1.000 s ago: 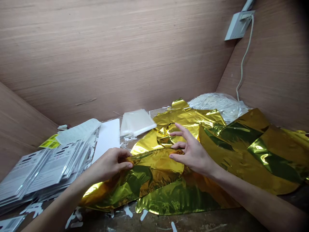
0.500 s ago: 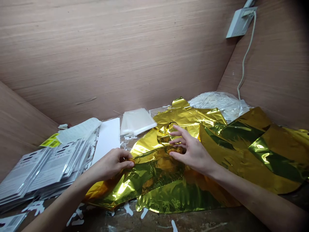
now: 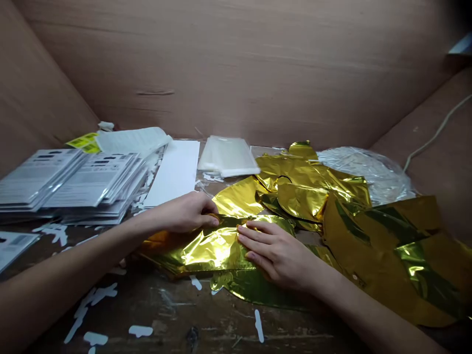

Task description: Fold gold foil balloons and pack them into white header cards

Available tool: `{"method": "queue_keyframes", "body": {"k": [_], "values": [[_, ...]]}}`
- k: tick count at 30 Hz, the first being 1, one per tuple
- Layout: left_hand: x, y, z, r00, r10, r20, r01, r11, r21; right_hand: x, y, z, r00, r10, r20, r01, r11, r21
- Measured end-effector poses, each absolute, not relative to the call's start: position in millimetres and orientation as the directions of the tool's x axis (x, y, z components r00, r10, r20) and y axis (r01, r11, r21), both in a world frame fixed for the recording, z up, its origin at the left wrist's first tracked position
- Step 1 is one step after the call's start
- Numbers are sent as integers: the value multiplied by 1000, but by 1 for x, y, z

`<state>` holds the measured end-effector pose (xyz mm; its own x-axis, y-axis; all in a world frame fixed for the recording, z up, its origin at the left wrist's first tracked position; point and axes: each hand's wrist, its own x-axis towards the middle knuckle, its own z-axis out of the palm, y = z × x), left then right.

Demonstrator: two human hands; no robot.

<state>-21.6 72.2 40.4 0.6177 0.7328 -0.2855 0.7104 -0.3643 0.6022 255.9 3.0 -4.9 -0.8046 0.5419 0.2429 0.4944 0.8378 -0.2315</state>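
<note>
A flat, shiny gold foil balloon (image 3: 210, 253) lies folded in front of me, with a seam along its near edge. At its far left edge my left hand (image 3: 190, 212) is closed, thumb against curled fingers, pinching the foil. My right hand (image 3: 278, 250) rests on the foil to the right, fingers stretched out and lying flat. Beneath the folded part, a rounded gold flap (image 3: 250, 287) sticks out towards me. More crumpled gold foil (image 3: 302, 201) spreads behind and to the right of my right hand.
Stacks of packed cards in clear sleeves (image 3: 84, 184) stand at the left, beside white sheets (image 3: 175, 169). Clear bags (image 3: 228, 155) lie at the back, and a plastic bag of white pieces (image 3: 368, 172) at the back right. White cut-outs (image 3: 140, 331) litter the wooden table (image 3: 206, 329).
My right hand has come down from above and now presses flat on the foil. My left hand still pinches the edge. The foil's near part is folded differently, and the camera view has shifted.
</note>
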Motion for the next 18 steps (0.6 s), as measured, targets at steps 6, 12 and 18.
{"method": "queue_keyframes", "body": {"k": [6,12,18], "values": [[-54,68,77,514,780,-358,826,-336,453,257,1,-5,-788,563,249,511,824,-245],[-113,46,101,394,765,-510,850,-91,520,259,2,-11,-780,542,314,487,840,-240],[-160,11,65,180,874,-451,631,249,735,260,3,-16,-762,534,366,473,845,-248]]}}
